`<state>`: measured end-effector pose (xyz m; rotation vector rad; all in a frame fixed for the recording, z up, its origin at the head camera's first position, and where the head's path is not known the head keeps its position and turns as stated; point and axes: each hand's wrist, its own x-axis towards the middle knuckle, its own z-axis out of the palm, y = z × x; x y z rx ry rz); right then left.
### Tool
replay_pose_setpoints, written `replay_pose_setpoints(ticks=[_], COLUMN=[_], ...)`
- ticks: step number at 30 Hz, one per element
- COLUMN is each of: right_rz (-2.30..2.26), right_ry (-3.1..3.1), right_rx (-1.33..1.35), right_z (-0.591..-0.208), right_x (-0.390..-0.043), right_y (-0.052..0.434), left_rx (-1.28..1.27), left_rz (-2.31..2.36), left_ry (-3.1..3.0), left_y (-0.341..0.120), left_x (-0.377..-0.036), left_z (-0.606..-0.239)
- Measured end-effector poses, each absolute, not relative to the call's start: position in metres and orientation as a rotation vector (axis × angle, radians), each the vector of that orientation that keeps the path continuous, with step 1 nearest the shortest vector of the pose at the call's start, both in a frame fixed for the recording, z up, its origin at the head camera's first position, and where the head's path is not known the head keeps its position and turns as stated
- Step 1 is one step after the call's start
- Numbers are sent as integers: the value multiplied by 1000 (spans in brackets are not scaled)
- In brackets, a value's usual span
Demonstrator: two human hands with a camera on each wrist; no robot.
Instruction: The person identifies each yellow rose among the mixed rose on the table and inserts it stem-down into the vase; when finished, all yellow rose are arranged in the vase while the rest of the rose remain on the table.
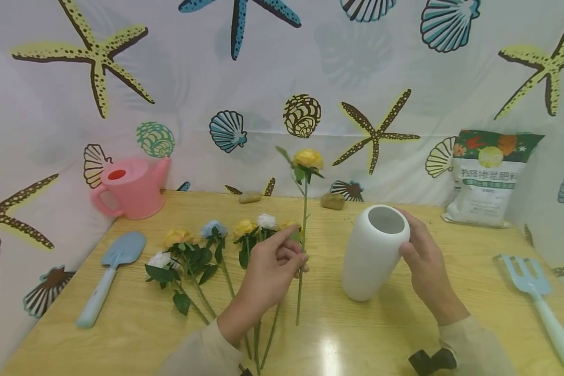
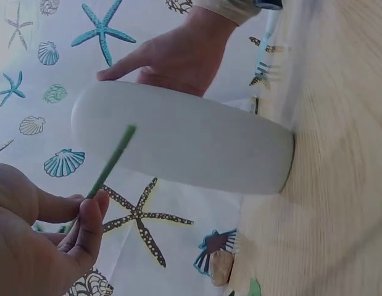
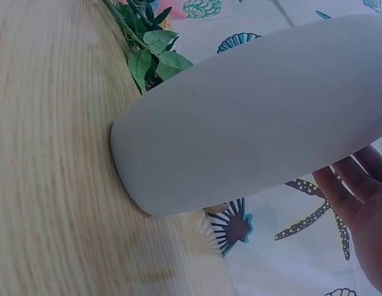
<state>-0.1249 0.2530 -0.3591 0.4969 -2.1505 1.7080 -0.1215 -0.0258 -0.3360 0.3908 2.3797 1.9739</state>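
Observation:
My left hand pinches the green stem of a yellow rose between thumb and fingers. That rose is upright, its bloom above the hand. In the left wrist view the cut end of the stem appears in front of the white vase. The vase stands on the table, its round mouth facing up. On its right side, near the rim, my right hand grips it, thumb in front and fingers behind. In the right wrist view several fingers lie along the vase wall.
More artificial flowers, among them a blue rose and a white rose, lie left on the wooden table. Around them are a blue trowel and a pink watering can. To the right are a fertilizer bag and hand fork.

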Motion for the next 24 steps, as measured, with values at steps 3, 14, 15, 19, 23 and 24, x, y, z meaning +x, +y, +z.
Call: replay_pose_setpoints(ticks=[3, 14, 15, 19, 23, 24], right_rz=[1699, 1729, 1741, 1743, 1669, 1651], right_ry=[-2173, -2096, -2084, -2081, -2130, -2143], right_rx=[478, 570, 580, 585, 557, 550], right_z=[-358, -359, -359, -361, -361, -361], right_x=[-125, -130, -131, -132, -131, -130], right_y=[254, 255, 255, 254, 255, 256], left_rx=[361, 646, 683, 816, 901, 907], left_rz=[2161, 2471, 2510, 2612, 2650, 2656], left_ry=[2239, 2167, 2144, 2100, 2086, 2082], left_y=[-18, 15, 19, 31, 43, 46], left_x=[-121, -142, -146, -160, -169, -171], left_z=[-331, -277, -271, -251, -239, -238])
